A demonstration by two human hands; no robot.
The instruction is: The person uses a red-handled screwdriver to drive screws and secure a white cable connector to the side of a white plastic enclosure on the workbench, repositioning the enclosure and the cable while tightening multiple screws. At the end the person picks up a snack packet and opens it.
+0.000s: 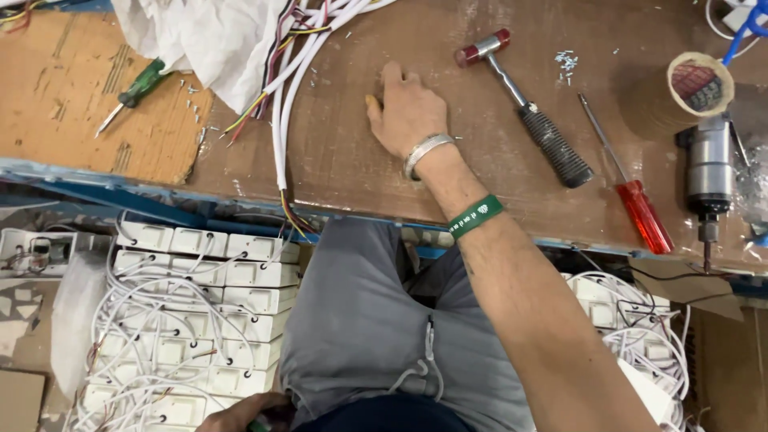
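— Where's my right hand?
— Flat on the bench, grip open, holding nothing. The white cables lie at its nine o'clock, running twelve to six. The left hand is farther off; I can't tell its grip.

Bare bench between white cables and hammer; red screwdriver, drill crowd right.

Tools on the workbench, counted
Two screwdrivers, green at ten o'clock, red at three; one hammer; one tape roll.
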